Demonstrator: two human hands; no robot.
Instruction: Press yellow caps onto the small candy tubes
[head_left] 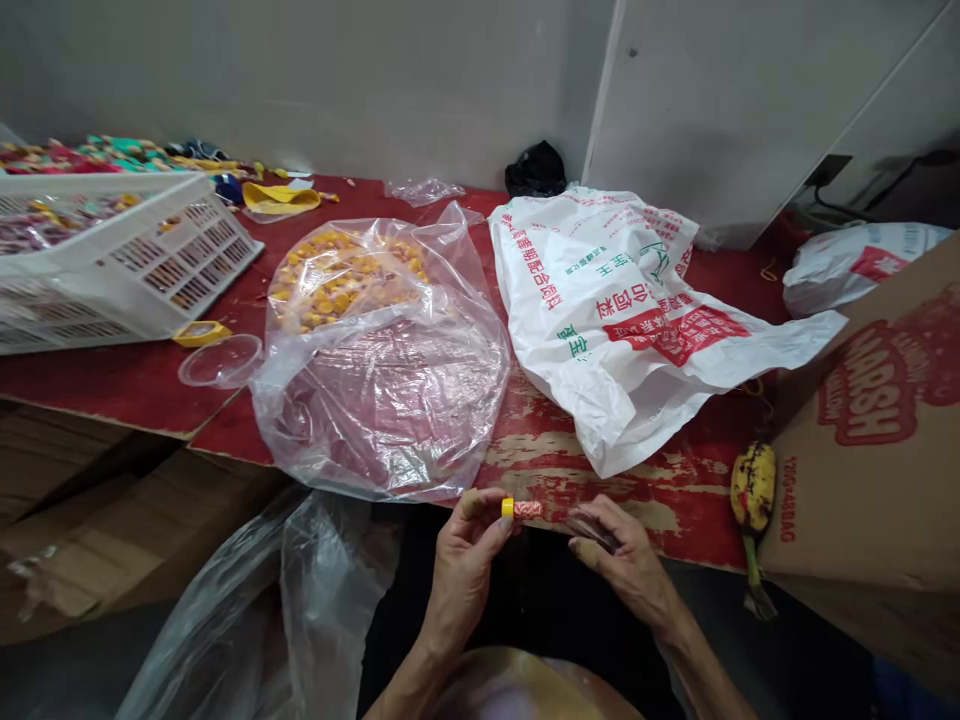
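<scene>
Near the table's front edge, my left hand [471, 545] pinches a small piece with a yellow cap [508, 508] and a pink-and-white patterned part pointing right. To its right, my right hand [616, 550] has its fingers pressed around something dark and thin, blurred and too unclear to name. The two hands are apart. Beyond them lies a clear plastic bag [390, 400] with many small yellow pieces [330, 285] inside its far part. A white printed sack [600, 290] rests to the right of that bag.
A white basket [127, 260] of small pieces stands at the left, beside a round clear lid [221, 362] and a yellow holder [201, 333]. At the right are a banana [754, 490] and a cardboard box [870, 480]. A black bag [536, 170] sits by the wall.
</scene>
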